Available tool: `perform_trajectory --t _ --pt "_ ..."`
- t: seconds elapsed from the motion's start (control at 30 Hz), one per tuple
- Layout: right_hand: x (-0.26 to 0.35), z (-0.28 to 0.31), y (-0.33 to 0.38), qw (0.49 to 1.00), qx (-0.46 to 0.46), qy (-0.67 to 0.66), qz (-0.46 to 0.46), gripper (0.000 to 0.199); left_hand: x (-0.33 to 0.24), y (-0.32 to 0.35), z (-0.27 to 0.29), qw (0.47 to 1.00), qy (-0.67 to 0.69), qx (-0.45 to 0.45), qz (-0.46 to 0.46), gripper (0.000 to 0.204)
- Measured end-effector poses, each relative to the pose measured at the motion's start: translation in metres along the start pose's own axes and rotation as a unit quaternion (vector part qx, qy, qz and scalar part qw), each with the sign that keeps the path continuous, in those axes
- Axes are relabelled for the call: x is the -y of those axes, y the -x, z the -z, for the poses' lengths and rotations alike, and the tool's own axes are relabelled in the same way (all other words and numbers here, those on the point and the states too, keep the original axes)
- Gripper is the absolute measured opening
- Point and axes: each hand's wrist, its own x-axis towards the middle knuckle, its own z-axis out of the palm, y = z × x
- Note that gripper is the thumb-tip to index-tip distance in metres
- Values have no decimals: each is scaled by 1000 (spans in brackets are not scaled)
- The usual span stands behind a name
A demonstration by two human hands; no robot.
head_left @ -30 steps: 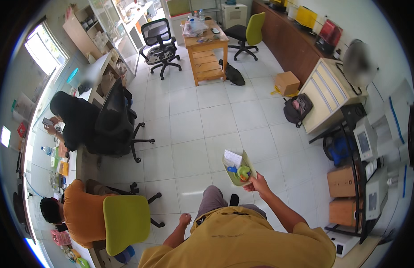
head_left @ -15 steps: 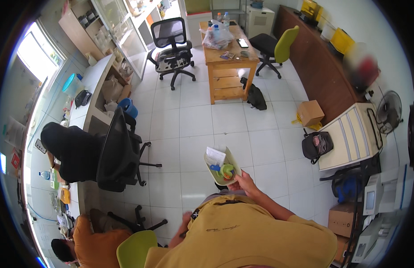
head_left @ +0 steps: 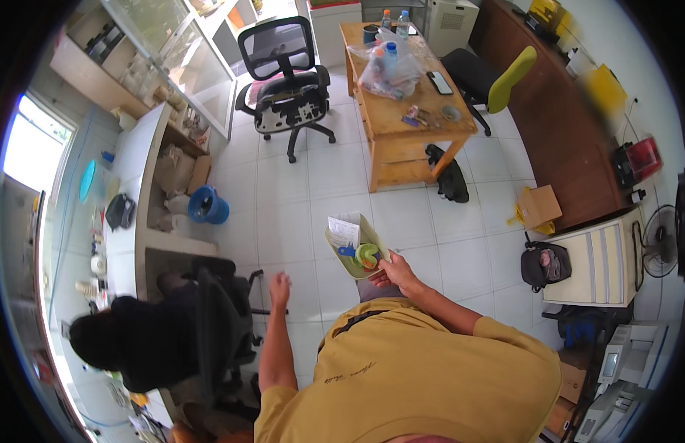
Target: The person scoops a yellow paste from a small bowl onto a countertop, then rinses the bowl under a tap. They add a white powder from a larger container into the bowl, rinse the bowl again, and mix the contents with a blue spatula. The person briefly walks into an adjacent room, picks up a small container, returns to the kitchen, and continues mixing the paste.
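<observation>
Out in front of my body, my right hand [head_left: 396, 272] grips the near end of a pale green open tray [head_left: 377, 235]. Inside it lie a white paper slip [head_left: 344, 232] with print, a bright green curved plastic thing [head_left: 367, 255] and a small blue thing [head_left: 347, 252]. An orange-red bit shows beside the green thing. My left hand [head_left: 281, 289] is raised to the left of the tray and apart from it. Its fingers are curled in; a small pale spot shows at them, and whether they hold anything I cannot make out.
A wooden table [head_left: 431, 118] with a plastic bag and bottles stands ahead. Black office chairs [head_left: 287, 88] are ahead and at left, where a person in black [head_left: 154, 336] sits at the counter. A blue bucket [head_left: 208, 205] is by the counter; a backpack [head_left: 545, 266] leans at a cabinet.
I have moved forward: the table and bucket appear nearer, and the seated people have slid lower in view. My left hand has swung up and forward. The tray stays in my right hand.
</observation>
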Motion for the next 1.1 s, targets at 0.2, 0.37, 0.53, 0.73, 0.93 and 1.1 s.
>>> perform_trajectory --t 0.2,0.37,0.53,0.73,0.93,1.1 --pt "130 -48 -131 1000 -14 21 13 45 42 15 25 975 11 -13 220 24" --pt "230 -110 -245 998 27 39 40 46 1 -31 51 948 103 -83 288 26" --pt "296 -196 -365 998 46 10 30 39 -17 -157 98 954 90 -32 284 26" --pt "344 -304 -463 999 29 -35 -7 30 -42 -274 184 956 19 30 290 27" --pt "419 -383 -538 997 34 -50 -39 31 -64 -378 274 958 -143 114 219 27" --pt "474 -417 -622 998 10 -57 -34 28 -108 -543 324 969 -193 121 100 28"
